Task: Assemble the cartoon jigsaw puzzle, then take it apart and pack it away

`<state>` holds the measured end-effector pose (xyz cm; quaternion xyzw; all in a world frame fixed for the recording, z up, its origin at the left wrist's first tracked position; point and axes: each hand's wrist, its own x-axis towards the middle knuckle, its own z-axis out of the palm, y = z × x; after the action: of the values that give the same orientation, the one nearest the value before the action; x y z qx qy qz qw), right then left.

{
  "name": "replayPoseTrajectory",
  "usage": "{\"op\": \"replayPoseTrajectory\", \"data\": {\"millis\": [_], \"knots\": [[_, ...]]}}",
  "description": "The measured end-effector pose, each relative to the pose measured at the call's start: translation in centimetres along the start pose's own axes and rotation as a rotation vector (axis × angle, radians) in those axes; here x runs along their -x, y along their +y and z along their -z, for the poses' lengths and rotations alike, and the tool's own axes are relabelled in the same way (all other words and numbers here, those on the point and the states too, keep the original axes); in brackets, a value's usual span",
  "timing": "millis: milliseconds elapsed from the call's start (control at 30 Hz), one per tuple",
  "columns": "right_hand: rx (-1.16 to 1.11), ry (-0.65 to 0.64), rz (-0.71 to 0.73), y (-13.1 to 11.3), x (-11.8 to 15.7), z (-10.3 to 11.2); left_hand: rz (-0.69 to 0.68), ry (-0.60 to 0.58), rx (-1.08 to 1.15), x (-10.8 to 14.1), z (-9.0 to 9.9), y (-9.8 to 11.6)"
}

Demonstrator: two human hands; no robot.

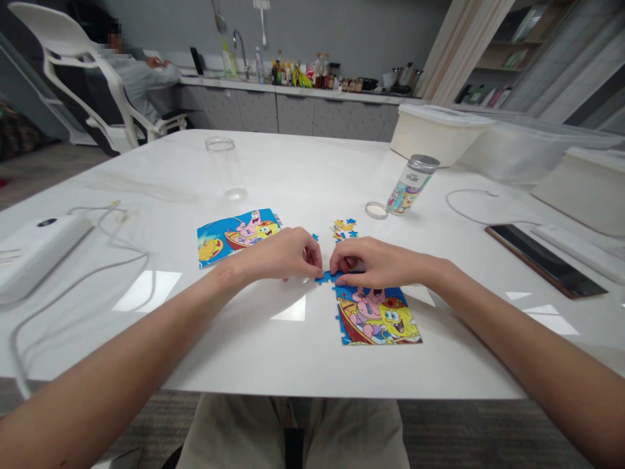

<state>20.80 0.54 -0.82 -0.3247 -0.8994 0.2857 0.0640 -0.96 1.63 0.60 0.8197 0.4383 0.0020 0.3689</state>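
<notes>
The part-built jigsaw (pixel 378 316) lies flat on the white worktop (pixel 219 352), just right of centre in the lower half of the frame. Its cartoon figures stand with heads toward the top of the frame; its upper edge is partly covered, so which way the long axis runs cannot be told. A short run of blue pieces (pixel 328 278) juts from its upper left corner toward the left of the frame.

The left hand (pixel 291 253) meets the end of that run, thumb and forefinger drawn nearly together. The right hand (pixel 375 259) lies over the jigsaw's upper edge, fingers curled, thumb on the blue. Whether either grip is pinching a piece cannot be told.

Loose pieces (pixel 346 228) sit beyond the hands, near frame centre. Left of centre, the picture card (pixel 239 238) has its long axis rising gently rightward, with SpongeBob and Patrick in a boat. Upper right of centre, the capped can (pixel 413 185) stands upright; the dark print on its pale label is too small to read.
</notes>
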Motion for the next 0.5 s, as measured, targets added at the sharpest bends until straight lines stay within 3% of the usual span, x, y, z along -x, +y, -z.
{"op": "replayPoseTrajectory", "data": {"millis": [133,267,333,433,500], "knots": [[0.009,-0.001,-0.002,0.0,0.0,0.0,0.015,0.028,0.002,0.3,0.5,0.1],[-0.009,0.005,0.024,-0.2,0.0,0.1,-0.012,0.33,-0.233,0.5,1.0,0.3],[-0.016,0.088,0.012,-0.2,0.0,0.2,-0.037,0.404,-0.462,0.5,1.0,0.2],[0.058,0.384,-0.08,0.3,-0.1,0.7,-0.049,0.241,-0.734,0.5,1.0,-0.2],[0.131,0.591,-0.198,0.9,-0.1,1.1,-0.062,0.124,-0.792,0.6,1.0,-0.5]]}}
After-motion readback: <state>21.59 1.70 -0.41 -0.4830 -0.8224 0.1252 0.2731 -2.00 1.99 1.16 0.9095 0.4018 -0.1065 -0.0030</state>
